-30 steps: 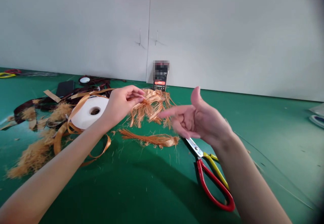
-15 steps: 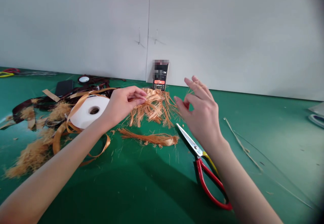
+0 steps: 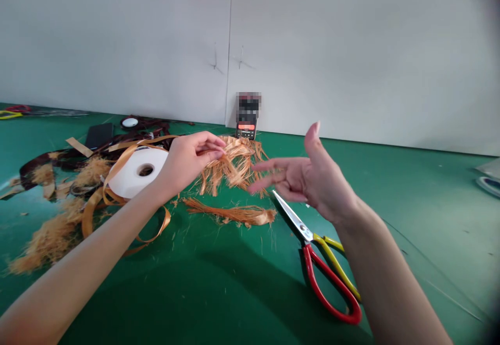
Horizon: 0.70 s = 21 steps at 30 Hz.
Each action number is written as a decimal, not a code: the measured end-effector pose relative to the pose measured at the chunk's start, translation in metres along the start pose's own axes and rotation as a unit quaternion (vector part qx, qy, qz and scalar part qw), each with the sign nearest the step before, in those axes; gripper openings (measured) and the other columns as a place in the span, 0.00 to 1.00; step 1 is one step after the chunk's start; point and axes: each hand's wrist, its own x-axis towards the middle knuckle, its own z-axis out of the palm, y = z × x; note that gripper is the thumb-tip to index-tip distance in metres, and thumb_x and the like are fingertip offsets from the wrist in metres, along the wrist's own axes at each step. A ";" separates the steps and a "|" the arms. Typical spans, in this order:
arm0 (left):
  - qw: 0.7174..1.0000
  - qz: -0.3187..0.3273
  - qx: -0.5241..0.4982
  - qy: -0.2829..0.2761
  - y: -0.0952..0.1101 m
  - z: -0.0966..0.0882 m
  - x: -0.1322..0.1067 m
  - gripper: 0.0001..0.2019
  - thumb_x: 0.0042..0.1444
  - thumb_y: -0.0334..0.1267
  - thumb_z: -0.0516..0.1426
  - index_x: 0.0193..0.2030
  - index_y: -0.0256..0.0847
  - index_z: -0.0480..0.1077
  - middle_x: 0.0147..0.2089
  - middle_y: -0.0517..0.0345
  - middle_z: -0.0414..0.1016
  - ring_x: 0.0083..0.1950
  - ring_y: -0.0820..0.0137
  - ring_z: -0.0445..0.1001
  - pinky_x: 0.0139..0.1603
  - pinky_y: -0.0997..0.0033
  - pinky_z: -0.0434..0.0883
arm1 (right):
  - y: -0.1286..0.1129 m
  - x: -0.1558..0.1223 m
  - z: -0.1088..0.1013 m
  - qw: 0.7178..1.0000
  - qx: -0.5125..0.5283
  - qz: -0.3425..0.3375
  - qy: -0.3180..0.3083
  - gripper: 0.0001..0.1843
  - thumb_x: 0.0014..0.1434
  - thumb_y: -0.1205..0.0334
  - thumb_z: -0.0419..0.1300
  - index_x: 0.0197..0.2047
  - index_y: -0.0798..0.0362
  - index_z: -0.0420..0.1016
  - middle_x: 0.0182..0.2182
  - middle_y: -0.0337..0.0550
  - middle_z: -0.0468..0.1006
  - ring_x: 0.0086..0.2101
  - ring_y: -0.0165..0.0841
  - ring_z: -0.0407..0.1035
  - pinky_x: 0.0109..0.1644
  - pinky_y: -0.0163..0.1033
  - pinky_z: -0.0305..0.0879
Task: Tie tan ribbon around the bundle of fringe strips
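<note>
My left hand [image 3: 194, 158] is closed in a pinch on a frayed orange ribbon piece [image 3: 233, 170], whose loose threads hang toward the right. Behind it spreads a heap of frayed orange ribbon fringe [image 3: 244, 150], partly hidden by the fingers. My right hand [image 3: 308, 176] is open, thumb up and fingers stretched left toward the threads, with nothing seen in it. A bundle of orange threads [image 3: 230, 213] lies on the green table below both hands. Scissors [image 3: 308, 235] with one red and one yellow handle lie shut beneath the right hand and wrist.
A white spool [image 3: 130, 178] with loose orange ribbon [image 3: 91, 215] stands left of my left forearm. Fluffy thread scraps [image 3: 50, 238] and dark ribbon lie farther left. A phone [image 3: 247, 118] leans against the white board [image 3: 351, 64] at the back.
My right hand has turned over and swung lower, its thumb now up and its fingers pointing left. My left hand keeps its place and its hold on the frayed ribbon piece.
</note>
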 end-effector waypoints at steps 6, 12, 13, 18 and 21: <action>1.000 0.012 -0.011 -0.005 -0.005 0.000 0.003 0.06 0.52 0.35 0.61 0.38 0.40 0.74 0.39 0.52 0.82 0.41 0.65 0.80 0.48 0.65 0.75 | -0.003 -0.006 -0.010 0.950 0.096 0.112 -0.275 0.57 0.55 0.26 0.24 0.40 0.59 0.82 0.12 0.36 0.58 0.15 0.26 0.44 0.19 0.37 0.45; 1.000 -0.004 0.000 -0.031 0.002 0.001 -0.001 0.04 0.52 0.32 0.61 0.36 0.40 0.74 0.39 0.53 0.82 0.42 0.64 0.81 0.47 0.65 0.76 | -0.006 -0.002 -0.004 0.971 0.199 -0.078 -0.112 0.38 0.64 0.36 0.33 0.63 0.47 0.65 0.45 0.47 0.80 0.34 0.33 0.74 0.38 0.40 0.70; 0.999 -0.011 -0.003 -0.036 0.004 0.001 -0.001 0.04 0.52 0.32 0.61 0.36 0.41 0.74 0.39 0.53 0.82 0.42 0.63 0.81 0.46 0.64 0.76 | -0.002 0.001 -0.002 0.979 0.162 -0.111 -0.054 0.33 0.65 0.40 0.39 0.66 0.47 0.60 0.57 0.48 0.74 0.47 0.37 0.74 0.48 0.43 0.70; 0.998 -0.022 -0.023 -0.045 0.003 0.000 -0.001 0.05 0.51 0.32 0.62 0.37 0.41 0.74 0.39 0.54 0.82 0.43 0.64 0.81 0.46 0.65 0.77 | 0.024 0.016 0.002 0.924 -0.202 -0.259 0.198 0.42 0.56 0.62 0.60 0.70 0.52 0.49 0.72 0.45 0.41 0.69 0.41 0.41 0.69 0.50 0.48; 0.998 -0.008 -0.032 -0.045 0.001 0.000 -0.001 0.06 0.50 0.32 0.63 0.37 0.40 0.74 0.41 0.54 0.82 0.44 0.65 0.80 0.49 0.65 0.76 | 0.033 0.021 -0.001 0.836 -0.359 -0.286 0.301 0.17 0.55 0.65 0.61 0.49 0.50 0.74 0.71 0.43 0.46 0.67 0.47 0.50 0.68 0.55 0.50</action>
